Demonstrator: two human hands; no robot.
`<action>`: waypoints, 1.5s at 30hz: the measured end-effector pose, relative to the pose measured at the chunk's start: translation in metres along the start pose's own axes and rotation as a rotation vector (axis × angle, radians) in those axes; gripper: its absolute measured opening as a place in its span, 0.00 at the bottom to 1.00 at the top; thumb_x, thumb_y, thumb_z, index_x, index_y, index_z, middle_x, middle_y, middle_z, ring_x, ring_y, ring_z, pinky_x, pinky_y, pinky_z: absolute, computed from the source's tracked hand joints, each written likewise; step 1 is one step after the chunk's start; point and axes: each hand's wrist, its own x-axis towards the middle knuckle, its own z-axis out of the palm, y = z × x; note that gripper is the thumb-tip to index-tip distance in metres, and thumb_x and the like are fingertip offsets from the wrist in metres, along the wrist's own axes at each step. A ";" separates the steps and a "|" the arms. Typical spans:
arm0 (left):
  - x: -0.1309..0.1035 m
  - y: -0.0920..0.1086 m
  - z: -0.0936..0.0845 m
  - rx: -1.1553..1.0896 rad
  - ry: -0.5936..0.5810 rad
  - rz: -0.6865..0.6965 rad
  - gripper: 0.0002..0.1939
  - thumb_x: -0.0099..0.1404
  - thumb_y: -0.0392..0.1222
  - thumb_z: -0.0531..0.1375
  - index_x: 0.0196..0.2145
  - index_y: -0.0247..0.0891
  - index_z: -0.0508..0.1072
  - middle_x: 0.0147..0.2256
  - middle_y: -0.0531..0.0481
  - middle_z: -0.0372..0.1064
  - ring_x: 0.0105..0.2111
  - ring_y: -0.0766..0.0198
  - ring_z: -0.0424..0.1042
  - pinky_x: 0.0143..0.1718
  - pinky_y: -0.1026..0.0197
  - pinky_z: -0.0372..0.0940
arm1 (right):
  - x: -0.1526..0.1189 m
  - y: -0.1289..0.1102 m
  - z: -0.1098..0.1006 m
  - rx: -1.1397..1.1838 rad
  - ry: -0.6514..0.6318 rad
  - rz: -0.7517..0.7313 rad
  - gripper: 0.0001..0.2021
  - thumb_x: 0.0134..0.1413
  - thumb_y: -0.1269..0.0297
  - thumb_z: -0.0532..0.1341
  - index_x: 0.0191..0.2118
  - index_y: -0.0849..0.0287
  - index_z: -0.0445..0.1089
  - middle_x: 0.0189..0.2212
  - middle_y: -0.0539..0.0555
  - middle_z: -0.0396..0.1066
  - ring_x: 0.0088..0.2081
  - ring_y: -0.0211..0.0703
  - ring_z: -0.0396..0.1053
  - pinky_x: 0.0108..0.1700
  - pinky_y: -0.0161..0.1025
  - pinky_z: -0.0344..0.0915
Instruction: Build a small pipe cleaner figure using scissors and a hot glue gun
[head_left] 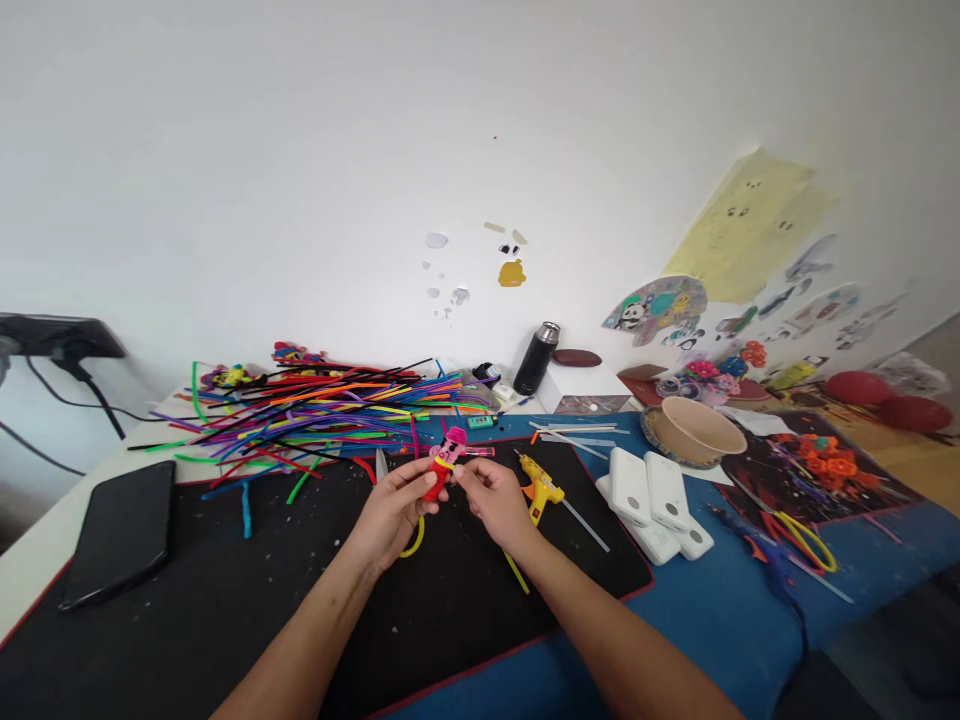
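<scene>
A small figure (448, 446), pink on top and red below with a yellow band between, is held upright over the black mat (300, 580). My left hand (397, 508) is closed round its red lower part. At the yellow band, the fingertips of my right hand (491, 497) are pinched together, but what they grip, if anything, is too small to make out. A yellow glue gun (538, 487) lies just right of my right hand. Behind and left of my hands is a pile of coloured pipe cleaners (322, 415).
A black tablet (120, 535) lies at the left. White power banks (652, 500), a beige bowl (701, 432) and a blue glue gun (769, 560) are at the right. A black bottle (537, 358) leans near the wall, beside a white box (583, 388).
</scene>
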 end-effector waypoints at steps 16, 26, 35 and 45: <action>0.001 0.001 -0.006 -0.049 -0.084 -0.057 0.19 0.52 0.36 0.80 0.41 0.30 0.84 0.35 0.40 0.84 0.28 0.62 0.81 0.25 0.69 0.74 | 0.000 -0.005 0.001 0.089 -0.064 0.050 0.29 0.52 0.32 0.68 0.30 0.59 0.73 0.14 0.41 0.56 0.16 0.32 0.49 0.19 0.34 0.45; 0.001 0.000 -0.003 -0.009 -0.031 -0.004 0.23 0.47 0.40 0.82 0.40 0.31 0.86 0.32 0.41 0.83 0.27 0.61 0.81 0.24 0.68 0.73 | -0.002 -0.004 -0.001 0.109 -0.066 0.051 0.27 0.53 0.34 0.69 0.29 0.58 0.73 0.13 0.41 0.55 0.16 0.32 0.49 0.19 0.33 0.45; 0.003 -0.002 -0.003 0.035 0.034 0.048 0.24 0.45 0.44 0.82 0.39 0.32 0.86 0.33 0.42 0.83 0.28 0.61 0.80 0.26 0.67 0.74 | -0.001 -0.002 0.000 0.083 -0.042 0.031 0.27 0.55 0.35 0.68 0.30 0.58 0.75 0.14 0.41 0.54 0.16 0.33 0.49 0.20 0.34 0.46; -0.002 0.001 0.000 0.007 -0.075 -0.009 0.23 0.49 0.41 0.81 0.42 0.33 0.85 0.35 0.43 0.83 0.29 0.61 0.81 0.26 0.68 0.73 | -0.001 -0.002 -0.001 0.073 -0.049 0.052 0.28 0.53 0.34 0.68 0.30 0.59 0.74 0.14 0.41 0.55 0.16 0.32 0.49 0.19 0.34 0.46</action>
